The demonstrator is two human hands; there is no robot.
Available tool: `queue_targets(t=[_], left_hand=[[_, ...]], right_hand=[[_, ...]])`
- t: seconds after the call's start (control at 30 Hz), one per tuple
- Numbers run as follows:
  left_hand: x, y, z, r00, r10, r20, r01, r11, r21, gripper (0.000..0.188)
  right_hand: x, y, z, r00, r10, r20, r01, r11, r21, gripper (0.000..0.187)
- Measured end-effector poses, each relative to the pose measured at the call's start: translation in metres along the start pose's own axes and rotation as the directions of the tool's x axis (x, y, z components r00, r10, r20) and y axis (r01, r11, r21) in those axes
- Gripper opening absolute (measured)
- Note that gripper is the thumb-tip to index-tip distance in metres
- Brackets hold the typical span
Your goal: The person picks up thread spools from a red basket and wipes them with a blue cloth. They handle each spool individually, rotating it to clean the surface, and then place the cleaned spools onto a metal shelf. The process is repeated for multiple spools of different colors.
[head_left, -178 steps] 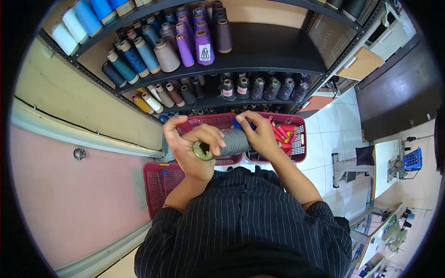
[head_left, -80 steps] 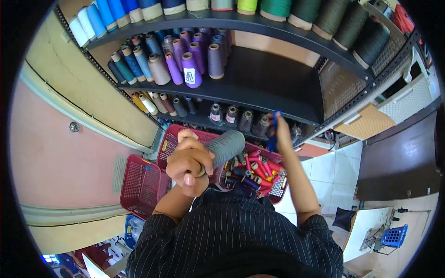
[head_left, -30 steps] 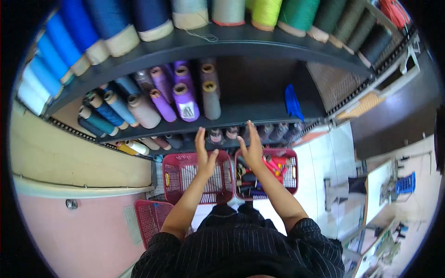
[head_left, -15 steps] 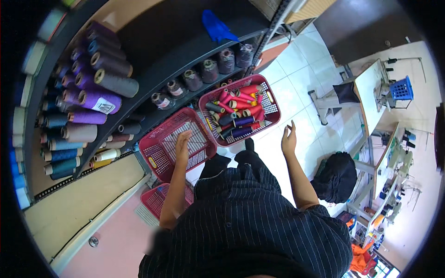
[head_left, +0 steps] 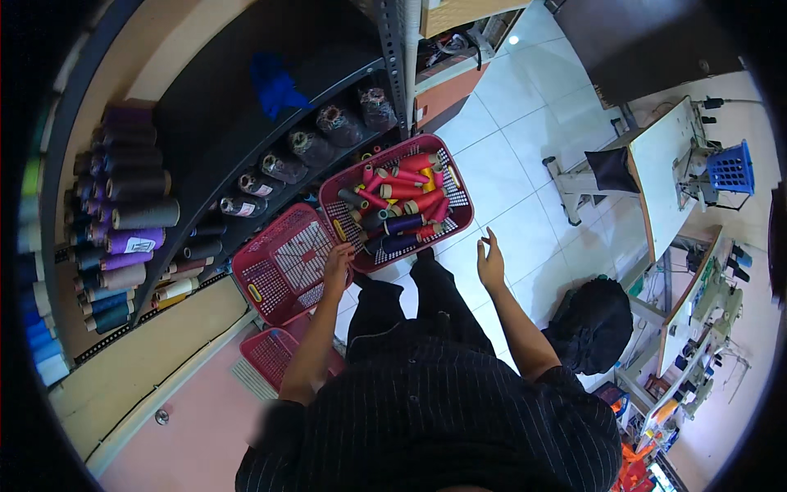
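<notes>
My left hand [head_left: 338, 268] is over the right rim of a dark red plastic basket [head_left: 299, 256], which has a mesh bottom and no spools in it. Its fingers look loosely spread; whether they touch the rim I cannot tell. My right hand [head_left: 490, 262] hangs in the air over the floor tiles, fingers apart, with nothing in it. Ahead, between my hands, stands a second dark red basket [head_left: 466, 190]. It holds red thread spools [head_left: 426, 201], a few yellow ones, and dark blue spools [head_left: 402, 243] toward the near side.
Dark shelves at left carry many thread cones [head_left: 146, 215], and wrapped grey cones [head_left: 310, 148] line the lower shelf. A blue cloth [head_left: 275, 86] lies above. Another red basket [head_left: 269, 357] sits near my left forearm. At right are a black bundle [head_left: 592, 324] and sewing tables [head_left: 656, 176].
My left hand has moved from above the basket without spools to its right rim. My right hand stays open in the air. The view has shifted, so the shelves and baskets appear further left.
</notes>
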State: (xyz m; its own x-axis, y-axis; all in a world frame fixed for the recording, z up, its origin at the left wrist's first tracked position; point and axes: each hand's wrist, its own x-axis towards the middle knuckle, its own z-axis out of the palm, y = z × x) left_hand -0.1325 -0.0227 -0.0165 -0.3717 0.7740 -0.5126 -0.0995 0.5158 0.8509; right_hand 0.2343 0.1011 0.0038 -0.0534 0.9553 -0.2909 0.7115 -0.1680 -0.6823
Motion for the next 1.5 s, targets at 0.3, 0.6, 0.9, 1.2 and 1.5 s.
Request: queue_targets(t=[0.3, 0.6, 0.9, 1.2, 1.5], left_hand=[[0.02, -0.027, 0.048, 0.989, -0.136, -0.055, 0.134, 0.99, -0.04, 0.042], [0.042, -0.158, 0.034, 0.948, -0.275, -0.159, 0.297, 0.945, 0.137, 0.035], [0.093, -0.232, -0.009, 0.902, -0.422, -0.097, 0.411, 0.905, -0.111, 0.04], [0.178, -0.297, -0.04, 0.841, -0.539, 0.044, 0.536, 0.842, 0.058, 0.05], [0.223, -0.349, -0.021, 0.925, -0.362, 0.115, 0.312, 0.898, 0.311, 0.048]], right_hand=[[0.056, 0.016, 0.009, 0.994, 0.076, 0.078, -0.077, 0.997, 0.012, 0.043], [0.03, -0.007, 0.115, 0.964, 0.035, 0.262, -0.091, 0.975, 0.203, 0.038], [0.061, 0.021, 0.276, 0.878, 0.139, 0.459, -0.282, 0.923, 0.261, 0.031], [0.101, 0.096, 0.408, 0.893, 0.169, 0.418, -0.215, 0.974, 0.067, 0.043], [0.124, 0.101, 0.45, 0.889, 0.079, 0.45, -0.091, 0.996, 0.007, 0.037]])
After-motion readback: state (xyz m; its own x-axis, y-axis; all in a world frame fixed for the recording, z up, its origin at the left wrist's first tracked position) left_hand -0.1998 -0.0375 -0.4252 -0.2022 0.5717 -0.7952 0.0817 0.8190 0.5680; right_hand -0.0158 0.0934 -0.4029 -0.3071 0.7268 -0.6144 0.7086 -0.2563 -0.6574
